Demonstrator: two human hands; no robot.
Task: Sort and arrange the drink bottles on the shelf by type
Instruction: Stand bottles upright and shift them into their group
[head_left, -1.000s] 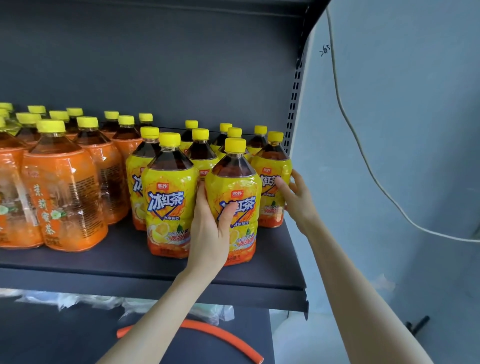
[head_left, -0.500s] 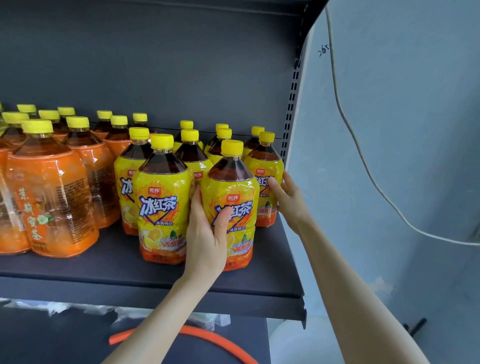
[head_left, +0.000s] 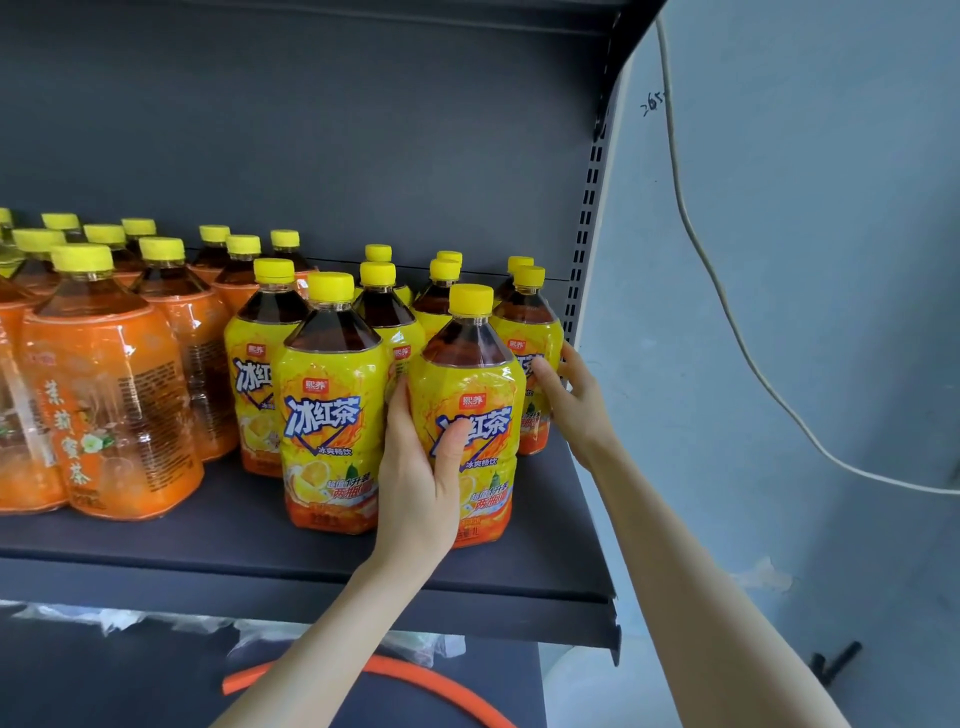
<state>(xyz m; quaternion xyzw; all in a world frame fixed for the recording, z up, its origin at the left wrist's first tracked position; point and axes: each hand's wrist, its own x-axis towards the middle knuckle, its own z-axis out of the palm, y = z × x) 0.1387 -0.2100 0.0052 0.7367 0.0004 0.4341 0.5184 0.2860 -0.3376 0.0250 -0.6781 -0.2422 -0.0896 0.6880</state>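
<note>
Several yellow-label iced tea bottles with yellow caps stand on the right half of the dark shelf (head_left: 311, 551). My left hand (head_left: 421, 467) wraps the front right yellow bottle (head_left: 470, 400) from its left side, thumb across the label. Beside it stands another front yellow bottle (head_left: 327, 410). My right hand (head_left: 569, 400) grips the rightmost yellow bottle (head_left: 527, 332) one row behind, fingers on its right side. Orange-label tea bottles (head_left: 114, 415) fill the shelf's left half in rows.
The shelf's perforated upright (head_left: 582, 244) stands just right of my right hand, with a blue-grey wall and a white cable (head_left: 727, 312) beyond. An upper shelf edge runs overhead. Below lie an orange hose (head_left: 431, 675) and crumpled plastic (head_left: 124, 618).
Both hands have kept their holds on the same two yellow bottles. The camera view has drifted right and down, so the bottles sit lower and more to the left in view.
</note>
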